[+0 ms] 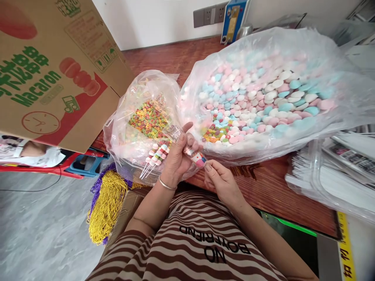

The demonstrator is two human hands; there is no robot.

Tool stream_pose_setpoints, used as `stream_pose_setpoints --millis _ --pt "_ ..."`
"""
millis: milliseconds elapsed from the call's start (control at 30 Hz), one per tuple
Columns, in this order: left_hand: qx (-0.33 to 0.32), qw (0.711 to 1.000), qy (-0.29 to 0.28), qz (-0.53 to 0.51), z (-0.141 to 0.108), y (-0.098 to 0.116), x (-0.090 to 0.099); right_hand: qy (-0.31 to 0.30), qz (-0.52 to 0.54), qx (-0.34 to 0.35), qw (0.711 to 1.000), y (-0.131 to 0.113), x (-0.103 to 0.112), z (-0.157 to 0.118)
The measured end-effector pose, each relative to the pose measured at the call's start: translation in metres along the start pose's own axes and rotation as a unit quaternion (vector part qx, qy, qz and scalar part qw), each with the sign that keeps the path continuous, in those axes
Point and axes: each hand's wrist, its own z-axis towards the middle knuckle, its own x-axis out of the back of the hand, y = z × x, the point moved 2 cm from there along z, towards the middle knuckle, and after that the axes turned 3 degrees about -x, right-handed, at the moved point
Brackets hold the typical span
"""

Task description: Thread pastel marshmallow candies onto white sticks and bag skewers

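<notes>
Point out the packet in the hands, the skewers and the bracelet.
Packet (199,159): head view, on its colourful end.
Skewers (158,154): head view, on their colourful upper part.
Bracelet (166,186): head view, on the band.

Head cam, pretty close in
We're looking forward and down over our shirt, left hand and right hand near, wall beyond.

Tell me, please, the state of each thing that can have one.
Colourful piece: held by left hand, its end pinched by right hand.
Large bag: open, filled with pastel pieces.
Smaller bag: coloured rings inside.
Skewers: threaded with pieces.
Carton: open or shut unclear.
Bead strands: bunched, hanging.
Blue box: upright.
</notes>
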Motion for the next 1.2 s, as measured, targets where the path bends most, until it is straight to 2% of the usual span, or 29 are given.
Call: stream_pose_setpoints --millis 67,133,233,333,400,467,567,633,667,733,800,833,867,933,1000,1100,1200 --pt "-0.016 1.000 0.019 -0.010 0.004 0.005 0.000 -0.004 -0.063 0.010 0.998 -0.004 0.000 -0.006" --pt "-0.023 0.999 0.033 -0.016 0.004 0.001 -0.003 0.014 -0.149 0.046 0.988 -0.008 0.000 -0.010" --pt "0.004 1.000 0.023 0.011 -0.006 -0.021 -0.010 0.061 -0.196 0.102 0.973 -0.008 -0.003 -0.007" --pt "-0.001 0.998 0.029 0.057 -0.020 -0.042 -0.010 0.113 -0.212 0.136 0.961 0.000 -0.005 0.001" --pt "0.008 0.995 0.029 0.093 -0.027 -0.050 -0.006 0.171 -0.263 0.153 0.937 0.008 -0.003 0.005" --pt "0.017 0.993 0.019 0.118 -0.032 -0.054 -0.002 0.222 -0.333 0.185 0.898 0.015 0.000 0.006" --pt "0.003 0.991 0.005 0.137 -0.037 -0.059 0.000 0.251 -0.410 0.246 0.842 0.021 0.003 0.006" --pt "-0.004 0.989 0.013 0.149 -0.040 -0.063 0.000 0.253 -0.421 0.269 0.828 0.021 0.005 0.006" --pt "-0.004 0.988 0.017 0.156 -0.041 -0.064 0.000 0.246 -0.410 0.271 0.835 0.019 0.006 0.007" --pt "0.006 0.987 0.010 0.162 -0.043 -0.063 -0.001 0.210 -0.341 0.251 0.881 0.014 0.008 0.007" --pt "0.045 0.988 -0.036 0.146 -0.045 -0.057 -0.003 0.145 -0.187 0.192 0.952 0.009 0.009 0.005" --pt "0.072 0.986 -0.065 0.132 -0.046 -0.053 -0.003 0.102 -0.081 0.152 0.980 0.006 0.009 0.004" --pt "0.102 0.983 -0.091 0.119 -0.046 -0.048 -0.003 0.054 0.031 0.113 0.992 0.005 0.008 0.002" --pt "0.151 0.974 -0.125 0.110 -0.046 -0.041 -0.003 -0.037 0.222 0.050 0.973 0.003 0.004 -0.003" --pt "0.167 0.968 -0.137 0.128 -0.045 -0.039 -0.002 -0.092 0.328 0.012 0.940 0.004 0.001 -0.008" --pt "0.151 0.966 -0.138 0.156 -0.043 -0.043 -0.002 -0.121 0.359 -0.028 0.925 0.009 0.001 -0.012" --pt "0.124 0.971 -0.091 0.181 -0.040 -0.052 -0.002 -0.108 0.316 -0.034 0.942 0.009 0.008 -0.013"
